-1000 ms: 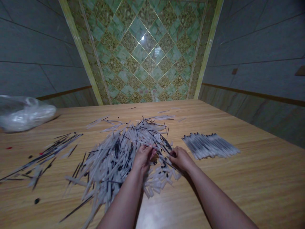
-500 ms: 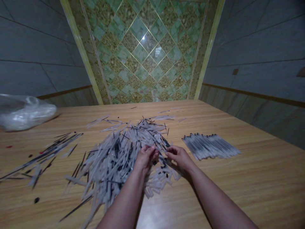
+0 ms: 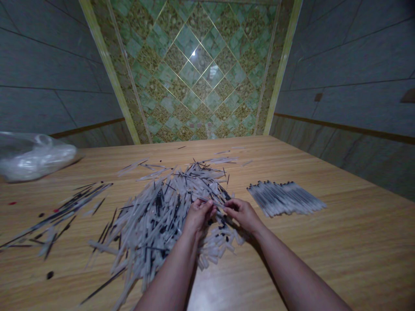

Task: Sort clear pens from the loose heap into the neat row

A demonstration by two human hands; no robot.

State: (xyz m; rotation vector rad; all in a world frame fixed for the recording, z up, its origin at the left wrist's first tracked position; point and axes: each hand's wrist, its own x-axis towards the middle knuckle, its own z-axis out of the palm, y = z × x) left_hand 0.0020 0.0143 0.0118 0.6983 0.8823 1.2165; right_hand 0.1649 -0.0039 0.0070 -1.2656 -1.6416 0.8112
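Head view, looking down: a pale wooden worktop carries a loose heap of clear plastic pen tubes and thin black refills. Both bare hands meet at the heap's near right edge, almost touching. The left hand pinches a slim clear tube at its fingertips. The right hand has its fingers curled closed just beside it, on something too small to make out. A tidy row of filled tubes lies to the right, scattered black refills to the left, and a crumpled clear plastic bag far left.
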